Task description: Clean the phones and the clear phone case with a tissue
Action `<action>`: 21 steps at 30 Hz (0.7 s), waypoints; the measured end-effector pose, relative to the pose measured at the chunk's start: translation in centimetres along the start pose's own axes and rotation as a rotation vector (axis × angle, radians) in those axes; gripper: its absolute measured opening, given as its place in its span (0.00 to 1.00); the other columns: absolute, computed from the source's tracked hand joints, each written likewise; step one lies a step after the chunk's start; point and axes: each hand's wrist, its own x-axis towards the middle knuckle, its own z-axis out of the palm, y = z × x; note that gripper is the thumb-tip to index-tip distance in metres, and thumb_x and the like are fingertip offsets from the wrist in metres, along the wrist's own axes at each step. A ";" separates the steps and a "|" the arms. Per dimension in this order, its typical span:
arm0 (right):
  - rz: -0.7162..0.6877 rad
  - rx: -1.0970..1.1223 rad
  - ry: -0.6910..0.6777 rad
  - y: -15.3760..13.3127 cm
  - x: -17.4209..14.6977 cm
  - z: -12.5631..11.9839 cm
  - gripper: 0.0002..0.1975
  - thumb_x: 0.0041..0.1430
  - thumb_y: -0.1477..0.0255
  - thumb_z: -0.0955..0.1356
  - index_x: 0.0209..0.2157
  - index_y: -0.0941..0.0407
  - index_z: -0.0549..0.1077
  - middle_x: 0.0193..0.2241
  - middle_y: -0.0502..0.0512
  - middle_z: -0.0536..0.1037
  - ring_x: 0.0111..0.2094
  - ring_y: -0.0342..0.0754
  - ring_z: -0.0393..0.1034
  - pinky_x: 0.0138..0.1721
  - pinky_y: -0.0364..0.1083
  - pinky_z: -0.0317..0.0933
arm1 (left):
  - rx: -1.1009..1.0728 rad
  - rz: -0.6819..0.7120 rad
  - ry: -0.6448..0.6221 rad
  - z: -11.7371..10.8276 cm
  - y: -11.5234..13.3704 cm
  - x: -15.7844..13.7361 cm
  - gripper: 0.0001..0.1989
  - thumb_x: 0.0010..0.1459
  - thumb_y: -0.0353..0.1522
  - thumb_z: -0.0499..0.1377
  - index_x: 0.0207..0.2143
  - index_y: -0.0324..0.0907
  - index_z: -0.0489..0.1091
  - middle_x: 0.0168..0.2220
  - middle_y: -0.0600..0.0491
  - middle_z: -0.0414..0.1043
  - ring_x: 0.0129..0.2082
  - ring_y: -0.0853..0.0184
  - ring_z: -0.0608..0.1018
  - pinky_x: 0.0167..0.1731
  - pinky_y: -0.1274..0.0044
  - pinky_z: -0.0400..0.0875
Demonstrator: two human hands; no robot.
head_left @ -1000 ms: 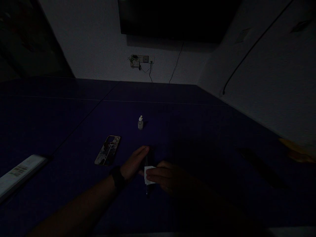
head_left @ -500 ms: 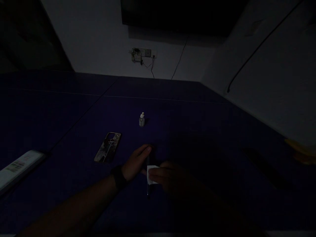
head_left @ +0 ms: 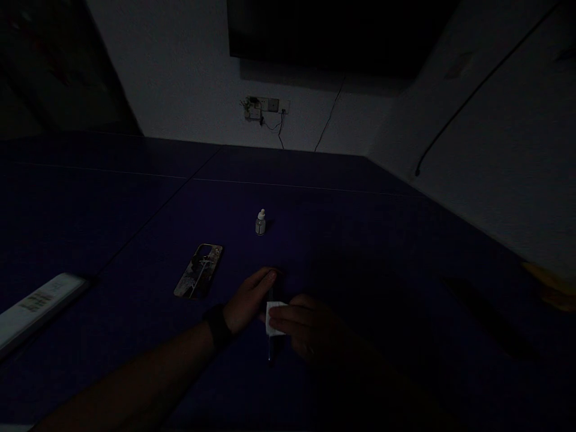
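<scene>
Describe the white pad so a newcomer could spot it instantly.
Over the purple table, find the left hand, with a dark band at its wrist. The right hand beside it holds the white pad. It is small and squarish, unlike the long white object at far left.

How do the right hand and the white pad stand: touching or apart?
Touching. The head view shows the right hand with two fingers laid across the white pad, no gap between.

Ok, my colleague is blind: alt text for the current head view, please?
A right hand holds a white pad against a thin object in the left hand; a phone case and dropper bottle sit nearby on a dim purple table.
</scene>
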 end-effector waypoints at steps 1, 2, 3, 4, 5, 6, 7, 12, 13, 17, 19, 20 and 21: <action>0.025 -0.018 0.014 0.1 0.1 0.1 0.19 0.63 0.85 0.58 0.51 0.61 0.71 0.45 0.60 0.81 0.44 0.45 0.72 0.42 0.45 0.68 | 0.008 0.010 0.002 -0.1 -0.1 0.1 0.29 0.60 0.56 0.56 0.49 0.42 0.72 0.33 0.55 0.70 0.31 0.66 0.71 0.30 0.77 0.67; 0.039 -0.025 0.025 0.1 0.2 0.2 0.19 0.62 0.85 0.58 0.50 0.61 0.71 0.45 0.60 0.81 0.43 0.46 0.72 0.41 0.45 0.68 | 0.016 0.017 0.006 -0.1 -0.2 0.1 0.29 0.60 0.56 0.56 0.49 0.42 0.73 0.34 0.54 0.71 0.32 0.66 0.72 0.30 0.77 0.67; 0.037 -0.019 0.010 0.1 0.2 0.3 0.18 0.61 0.85 0.59 0.49 0.61 0.72 0.45 0.60 0.81 0.42 0.46 0.72 0.41 0.45 0.68 | 0.020 0.024 0.010 -0.1 -0.2 0.1 0.29 0.59 0.56 0.56 0.48 0.42 0.73 0.34 0.54 0.71 0.32 0.65 0.72 0.31 0.77 0.67; 0.015 -0.002 -0.021 -0.1 0.2 0.3 0.18 0.61 0.84 0.59 0.48 0.61 0.72 0.45 0.59 0.81 0.41 0.46 0.72 0.40 0.46 0.68 | 0.018 0.024 0.011 -0.2 -0.3 0.1 0.29 0.59 0.56 0.56 0.49 0.42 0.73 0.35 0.54 0.71 0.33 0.65 0.72 0.30 0.77 0.67; -0.015 0.018 -0.064 -0.3 0.0 0.3 0.17 0.62 0.84 0.59 0.47 0.60 0.73 0.44 0.58 0.82 0.40 0.45 0.72 0.40 0.46 0.68 | 0.011 0.015 0.009 -0.1 -0.2 0.0 0.30 0.60 0.56 0.56 0.49 0.42 0.72 0.35 0.53 0.71 0.32 0.65 0.72 0.30 0.77 0.67; -0.045 0.039 -0.109 -0.5 -0.1 0.3 0.16 0.63 0.84 0.59 0.45 0.59 0.73 0.42 0.56 0.82 0.39 0.45 0.73 0.40 0.46 0.68 | 0.001 0.000 0.007 -0.1 -0.2 0.0 0.30 0.60 0.56 0.56 0.50 0.42 0.72 0.34 0.53 0.70 0.32 0.65 0.71 0.28 0.77 0.67; -0.071 0.056 -0.155 -0.7 -0.2 0.3 0.15 0.64 0.83 0.59 0.45 0.58 0.73 0.42 0.54 0.82 0.39 0.44 0.73 0.40 0.46 0.67 | -0.007 -0.014 0.004 -0.1 -0.2 -0.1 0.30 0.60 0.56 0.55 0.51 0.42 0.71 0.33 0.54 0.70 0.31 0.65 0.71 0.27 0.77 0.66; -0.049 0.029 -0.015 0.4 0.4 0.4 0.16 0.64 0.83 0.58 0.48 0.60 0.71 0.43 0.59 0.82 0.43 0.44 0.73 0.41 0.45 0.67 | 0.039 0.038 0.023 -0.2 -0.4 0.1 0.31 0.60 0.57 0.55 0.49 0.41 0.73 0.35 0.52 0.72 0.33 0.64 0.72 0.31 0.75 0.68; -0.026 0.008 0.040 0.8 0.5 0.5 0.17 0.63 0.84 0.58 0.48 0.61 0.71 0.43 0.60 0.82 0.42 0.45 0.73 0.40 0.45 0.67 | 0.035 0.041 0.021 -0.2 -0.5 0.2 0.31 0.60 0.57 0.55 0.48 0.41 0.73 0.35 0.52 0.72 0.34 0.63 0.73 0.32 0.75 0.68; -0.016 0.046 0.035 1.0 0.1 0.3 0.17 0.65 0.83 0.57 0.49 0.59 0.71 0.42 0.60 0.82 0.42 0.45 0.74 0.41 0.46 0.67 | 0.001 -0.005 0.009 -0.2 -0.5 0.2 0.33 0.58 0.59 0.56 0.49 0.41 0.72 0.32 0.53 0.72 0.30 0.65 0.73 0.30 0.76 0.68; -0.044 0.138 -0.056 0.2 -0.5 0.1 0.15 0.69 0.78 0.57 0.48 0.56 0.72 0.42 0.58 0.82 0.43 0.43 0.74 0.44 0.45 0.67 | -0.008 -0.026 0.011 0.0 -0.3 0.0 0.32 0.58 0.59 0.56 0.49 0.42 0.72 0.31 0.55 0.70 0.28 0.66 0.72 0.28 0.77 0.66; -0.052 0.181 -0.095 -0.2 -0.8 0.0 0.14 0.70 0.76 0.57 0.47 0.56 0.72 0.42 0.57 0.82 0.42 0.43 0.74 0.44 0.45 0.67 | -0.009 -0.035 0.011 0.1 -0.2 -0.1 0.32 0.58 0.58 0.55 0.50 0.42 0.72 0.30 0.55 0.70 0.28 0.66 0.72 0.27 0.77 0.66; -0.053 0.208 -0.131 -0.6 -1.0 -0.1 0.13 0.71 0.74 0.58 0.47 0.56 0.72 0.42 0.56 0.82 0.42 0.42 0.74 0.44 0.44 0.67 | -0.006 -0.042 0.011 0.1 -0.1 -0.2 0.32 0.59 0.58 0.55 0.51 0.42 0.71 0.30 0.55 0.70 0.27 0.67 0.72 0.27 0.77 0.66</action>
